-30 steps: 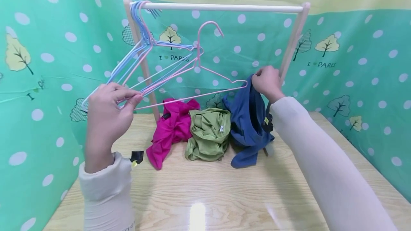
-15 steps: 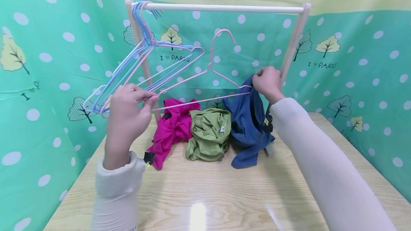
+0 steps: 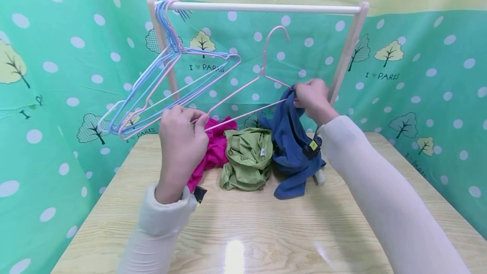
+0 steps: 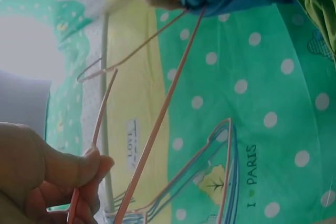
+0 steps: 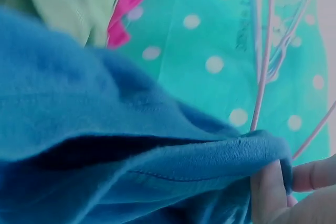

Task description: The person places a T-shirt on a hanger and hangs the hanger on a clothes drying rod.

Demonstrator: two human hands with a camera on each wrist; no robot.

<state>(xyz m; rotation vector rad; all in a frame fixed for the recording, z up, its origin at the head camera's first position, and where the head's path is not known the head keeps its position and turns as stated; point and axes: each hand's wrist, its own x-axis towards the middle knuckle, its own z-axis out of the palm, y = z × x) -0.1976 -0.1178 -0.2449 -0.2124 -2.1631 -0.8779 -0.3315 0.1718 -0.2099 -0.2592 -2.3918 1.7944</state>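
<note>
Tabletop (image 3: pixel 262 219) with clothes rack (image 3: pixel 266 8); pink hanger (image 3: pixel 263 71) and blue garment (image 3: pixel 291 151) hand-held in front of the rack.
Hung hangers (image 3: pixel 177 48): bunched at the rack's left end; count unclear. Pink hanger: below the rack's bar, hook free; far end concealed at the cloth, inside or behind not discernible. Blue garment: near the rack's right post, dark opening gaping; interior unreadable. Magenta garment (image 3: pixel 216 151): below the rack's left half, partly covered by left hand (image 3: pixel 183 136). Green garment (image 3: pixel 249 160): below the rack's middle. Left hand: pinches the hanger's near end. Right hand (image 3: pixel 313 96): grips the blue garment's edge; hanger contact unclear.
</note>
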